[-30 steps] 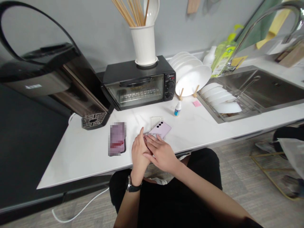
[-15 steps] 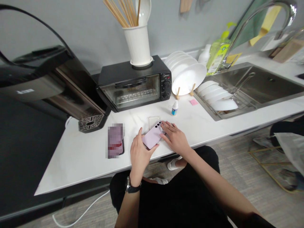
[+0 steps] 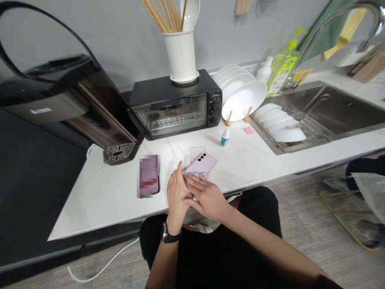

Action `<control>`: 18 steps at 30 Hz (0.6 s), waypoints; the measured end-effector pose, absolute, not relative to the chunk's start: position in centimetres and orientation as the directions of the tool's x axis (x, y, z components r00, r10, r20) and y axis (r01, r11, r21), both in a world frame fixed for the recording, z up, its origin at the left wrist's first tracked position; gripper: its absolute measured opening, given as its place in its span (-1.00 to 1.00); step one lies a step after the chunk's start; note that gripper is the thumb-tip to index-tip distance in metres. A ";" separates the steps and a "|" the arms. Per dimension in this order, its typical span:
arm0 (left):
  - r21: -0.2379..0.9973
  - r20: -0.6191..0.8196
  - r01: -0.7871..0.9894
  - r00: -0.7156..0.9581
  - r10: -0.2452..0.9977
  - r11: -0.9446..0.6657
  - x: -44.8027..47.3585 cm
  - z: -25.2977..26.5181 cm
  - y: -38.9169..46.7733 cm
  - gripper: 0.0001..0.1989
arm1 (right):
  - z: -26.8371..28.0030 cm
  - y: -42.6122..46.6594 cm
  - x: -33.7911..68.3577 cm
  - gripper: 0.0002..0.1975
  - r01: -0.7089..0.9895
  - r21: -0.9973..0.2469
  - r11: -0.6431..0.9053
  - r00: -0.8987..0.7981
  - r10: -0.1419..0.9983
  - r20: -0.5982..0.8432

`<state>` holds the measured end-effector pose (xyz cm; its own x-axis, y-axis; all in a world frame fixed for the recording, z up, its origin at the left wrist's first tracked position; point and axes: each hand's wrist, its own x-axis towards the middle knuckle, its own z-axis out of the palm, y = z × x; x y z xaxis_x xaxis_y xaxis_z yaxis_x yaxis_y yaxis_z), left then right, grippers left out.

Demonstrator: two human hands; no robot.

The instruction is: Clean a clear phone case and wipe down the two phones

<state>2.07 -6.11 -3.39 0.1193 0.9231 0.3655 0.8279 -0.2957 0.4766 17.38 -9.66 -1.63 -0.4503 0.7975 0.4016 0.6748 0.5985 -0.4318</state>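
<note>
A lilac phone [image 3: 207, 161] lies tilted on the counter, its back with the dark camera lenses facing up. My left hand [image 3: 177, 194] is at the phone's lower left end, index finger raised, its thumb hidden under the other hand. My right hand [image 3: 208, 197] presses across that lower end, fingers together over a crumpled whitish, cloth-like piece [image 3: 197, 175], mostly covered. Just behind the phone lies a clear, flat, case-like frame [image 3: 196, 151]. A second phone [image 3: 148, 176], its face blurred out, rests to the left of my hands.
A small white bottle with a blue label [image 3: 225, 137] and a pink sticky note [image 3: 249, 130] are behind right. A toaster oven [image 3: 177, 108] stands at the back, a black dispenser machine [image 3: 118, 153] at left. White plates [image 3: 245, 100] and a sink [image 3: 339, 108] are at right.
My right hand has slid from the phone's camera end down to its lower left end, over my left hand's thumb. The camera end is now uncovered. The view has shifted slightly.
</note>
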 end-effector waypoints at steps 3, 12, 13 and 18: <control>0.486 0.321 0.835 0.107 0.941 -0.260 2.4 -2.8 -6.1 -0.15 | -1.9 -10.3 19.0 -0.46 0.691 -0.428 0.582 -0.437 0.808 0.395; 0.496 0.320 0.825 0.115 0.940 -0.270 2.8 -2.0 -6.0 0.11 | -1.6 -6.7 23.8 -0.44 0.880 -0.377 0.288 -0.181 0.939 0.294; 0.498 0.317 0.825 0.111 0.942 -0.265 2.8 -2.0 -6.0 0.11 | -1.5 -6.0 23.6 -0.42 0.890 -0.375 0.258 -0.154 0.946 0.286; 0.480 0.347 0.828 0.124 0.930 -0.290 2.8 -2.0 -5.9 0.03 | -1.5 -4.5 20.4 -0.37 0.888 -0.392 0.242 -0.130 0.948 0.292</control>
